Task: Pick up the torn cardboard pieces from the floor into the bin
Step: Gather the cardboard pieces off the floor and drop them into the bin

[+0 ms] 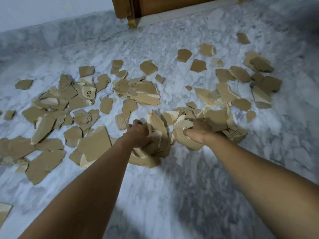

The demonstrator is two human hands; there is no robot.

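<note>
1. Cardboard, brown and torn into ragged shapes, is what you are looking down on: the torn cardboard pieces (138,94) lie scattered over a grey-white marbled floor (172,195), thickest at your left and in the middle, thinner toward the far right
2. Your left hand (138,133) is down among them with its fingers curled round a bunch (160,135) of pieces; several stand on edge in that grip, fanned up to the right of your knuckles
3. Your right hand (198,133) rests on a heap (217,118) of pieces just beside that bunch; the thumb lies against a pale torn piece, but the fingers are buried in the heap, so you cannot tell how far this hand is closed
4. Both hands and the pieces they touch are blurred
5. One printed piece (88,94) with black marks lies in the left-hand scatter
6. Beyond the pieces a brown wooden door (172,4) stands at the top, with a pale wall (43,9) to its left
</note>
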